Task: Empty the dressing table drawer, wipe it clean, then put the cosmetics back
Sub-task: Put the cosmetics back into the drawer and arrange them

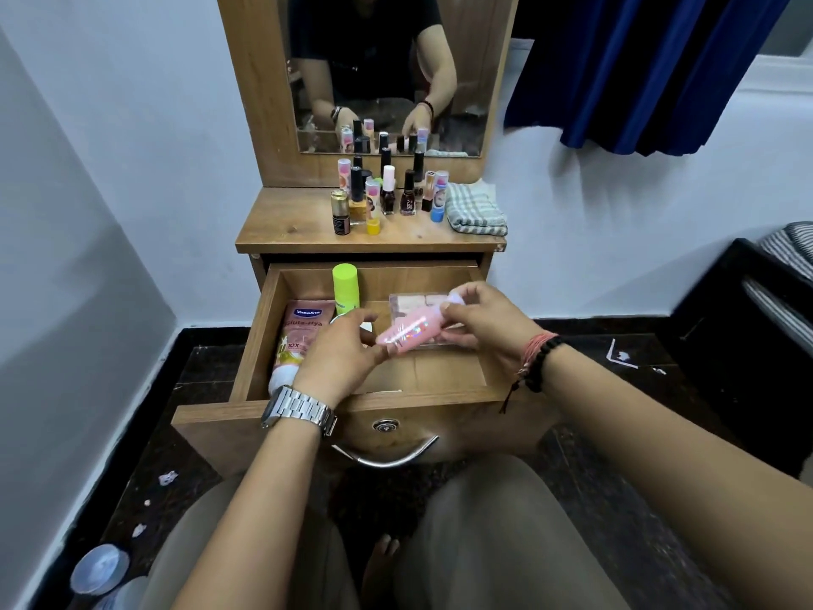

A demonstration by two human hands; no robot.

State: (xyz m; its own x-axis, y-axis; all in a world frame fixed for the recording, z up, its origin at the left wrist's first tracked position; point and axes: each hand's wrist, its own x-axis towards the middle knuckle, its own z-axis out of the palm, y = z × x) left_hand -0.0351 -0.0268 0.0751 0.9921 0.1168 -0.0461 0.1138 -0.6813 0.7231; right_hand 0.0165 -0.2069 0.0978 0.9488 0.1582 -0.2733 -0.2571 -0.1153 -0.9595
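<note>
Both my left hand (347, 350) and right hand (479, 321) pinch the pink bottle (407, 330) above the drawer (259, 341); glossy plastic may slip.

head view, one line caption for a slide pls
Both hands, left and right, hold a pink bottle over the open drawer.

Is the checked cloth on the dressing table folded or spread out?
Folded. The checked cloth lies as a thick, compact stack with layered edges at the right end of the dressing table top, beside the bottles.
</note>
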